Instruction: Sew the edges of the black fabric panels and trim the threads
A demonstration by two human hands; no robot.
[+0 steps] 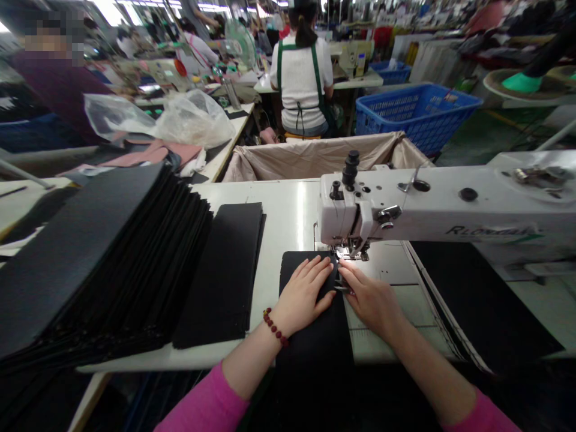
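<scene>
A black fabric panel (315, 342) lies under the needle area of a white sewing machine (387, 204) and hangs over the table's front edge. My left hand (308, 288) rests flat on the panel with its fingers stretched forward, left of the presser foot (342, 251). Beside the panel's right edge is my right hand (371, 297), fingertips close to the foot. Small metal blades, seemingly thread snips (342, 288), stick out from under its curled fingers; their handles are hidden. Whether the needle is down in the fabric cannot be made out.
A tall stack of black panels (103, 240) stands at left, with a lower stack (225, 270) beside it. More black panels (486, 300) lie under the machine arm. Behind the table are a cloth-lined bin (315, 159), a blue basket (414, 114) and a seated person (301, 78).
</scene>
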